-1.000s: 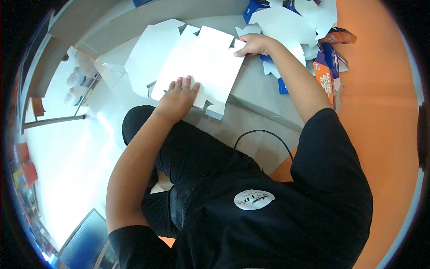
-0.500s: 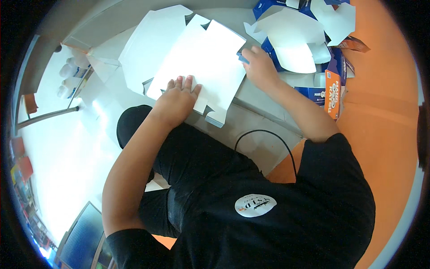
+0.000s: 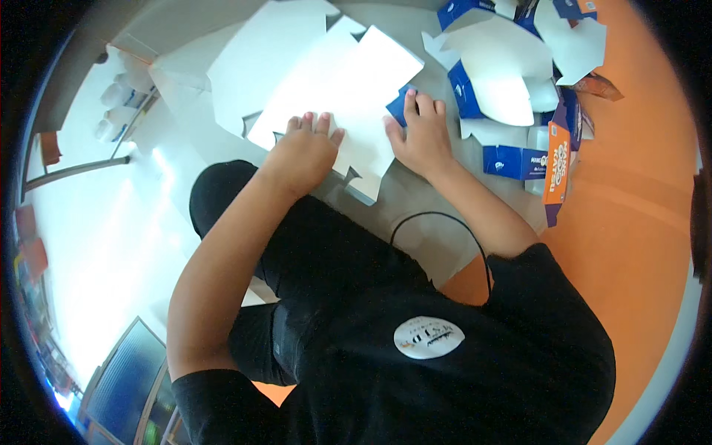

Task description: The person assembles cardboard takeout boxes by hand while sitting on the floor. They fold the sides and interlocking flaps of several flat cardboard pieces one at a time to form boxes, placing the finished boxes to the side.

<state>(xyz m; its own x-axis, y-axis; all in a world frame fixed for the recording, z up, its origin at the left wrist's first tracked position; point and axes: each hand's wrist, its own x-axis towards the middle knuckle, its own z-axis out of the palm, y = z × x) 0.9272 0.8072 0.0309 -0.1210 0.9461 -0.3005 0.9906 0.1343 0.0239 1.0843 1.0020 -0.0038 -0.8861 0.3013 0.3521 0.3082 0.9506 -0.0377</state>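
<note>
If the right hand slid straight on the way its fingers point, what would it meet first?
The right hand already touches the flat white carton at its edge; straight ahead lies more of that carton, then bare table. Depth is unclear.

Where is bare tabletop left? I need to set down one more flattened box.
Bare grey table shows between the right hand and the table's near edge. The far right is crowded with blue and white cartons; the white box blank under the left hand fills the middle.

I see blue and white cartons (image 3: 512, 159) heaped far right on the desk (image 3: 415, 193), white bottles (image 3: 111, 111) far left, and an orange floor (image 3: 630, 222) right.
</note>
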